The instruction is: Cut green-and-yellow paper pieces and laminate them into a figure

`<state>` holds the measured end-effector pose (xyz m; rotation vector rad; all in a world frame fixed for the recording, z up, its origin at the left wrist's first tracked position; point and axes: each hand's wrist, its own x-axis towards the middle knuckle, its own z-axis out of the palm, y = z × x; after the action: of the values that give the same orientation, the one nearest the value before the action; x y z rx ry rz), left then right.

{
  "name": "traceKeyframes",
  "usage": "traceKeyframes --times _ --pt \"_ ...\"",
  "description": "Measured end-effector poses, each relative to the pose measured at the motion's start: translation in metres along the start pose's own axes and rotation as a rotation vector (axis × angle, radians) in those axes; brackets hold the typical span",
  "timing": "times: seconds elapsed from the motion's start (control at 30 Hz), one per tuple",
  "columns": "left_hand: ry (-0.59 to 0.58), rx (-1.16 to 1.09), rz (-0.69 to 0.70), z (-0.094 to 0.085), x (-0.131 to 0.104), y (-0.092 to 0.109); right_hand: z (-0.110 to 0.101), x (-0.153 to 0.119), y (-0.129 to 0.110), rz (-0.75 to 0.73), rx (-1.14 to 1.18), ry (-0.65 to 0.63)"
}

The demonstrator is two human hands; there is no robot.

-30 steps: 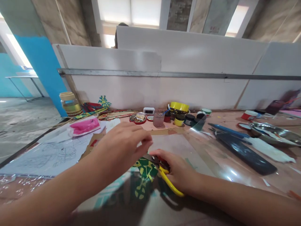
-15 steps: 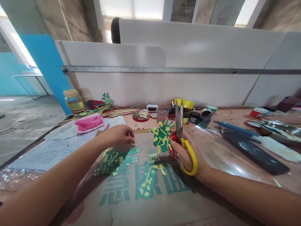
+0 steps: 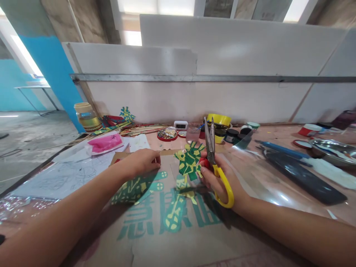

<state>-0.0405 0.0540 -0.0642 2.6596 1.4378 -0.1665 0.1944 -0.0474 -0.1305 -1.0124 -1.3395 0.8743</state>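
My right hand (image 3: 219, 181) is closed around a pair of scissors (image 3: 211, 148) with yellow and red handles, the blades pointing up and slightly parted. Its fingertips also pinch a spiky green and yellow cut-out (image 3: 190, 161), held above the cardboard. My left hand (image 3: 144, 163) hovers to the left of that cut-out with its fingers curled together; whether anything is between them is hidden. Under the hands, a long green and yellow cut-out piece (image 3: 174, 215) lies on the cardboard (image 3: 155, 248), which has green printed characters. Another patterned piece (image 3: 129, 193) lies below my left hand.
Drawing sheets (image 3: 63, 178) and a pink packet (image 3: 105, 144) lie at left, near a jar (image 3: 86, 118). Along the back stand a bead dish (image 3: 167, 134), a small clock (image 3: 180, 125) and paint pots (image 3: 231, 135). A dark case (image 3: 303, 176) and metal bowl (image 3: 333, 150) sit at right.
The held cut-out has turned and shifted slightly left, and the scissors have moved slightly left with it. My left hand stays almost in place. A dark head shape behind the board is out of sight.
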Motion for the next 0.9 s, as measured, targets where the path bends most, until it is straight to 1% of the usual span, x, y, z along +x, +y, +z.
traceKeyframes --times 0.13,0.23,0.37,0.57,0.73,0.83,0.9 --pt "-0.104 -0.037 0.053 -0.006 -0.002 -0.007 0.003 -0.001 -0.006 0.006 -0.01 -0.013" --pt "-0.127 -0.034 0.075 -0.007 -0.005 -0.008 0.005 -0.002 -0.01 0.003 -0.022 -0.008" --pt "-0.134 -0.026 0.062 -0.009 -0.009 -0.003 0.005 -0.002 -0.012 0.026 -0.012 -0.008" --pt "-0.08 -0.003 0.022 -0.011 -0.011 0.005 0.005 -0.003 -0.014 0.046 -0.037 -0.025" --pt "-0.045 -0.019 0.031 -0.018 -0.008 -0.001 0.004 -0.003 -0.01 0.048 -0.009 -0.035" --pt "0.037 -0.04 0.053 -0.027 -0.01 -0.003 0.004 -0.003 -0.009 0.053 -0.003 -0.027" --pt "0.128 -0.144 0.074 -0.033 -0.012 0.001 0.004 -0.003 -0.01 0.05 0.001 -0.009"
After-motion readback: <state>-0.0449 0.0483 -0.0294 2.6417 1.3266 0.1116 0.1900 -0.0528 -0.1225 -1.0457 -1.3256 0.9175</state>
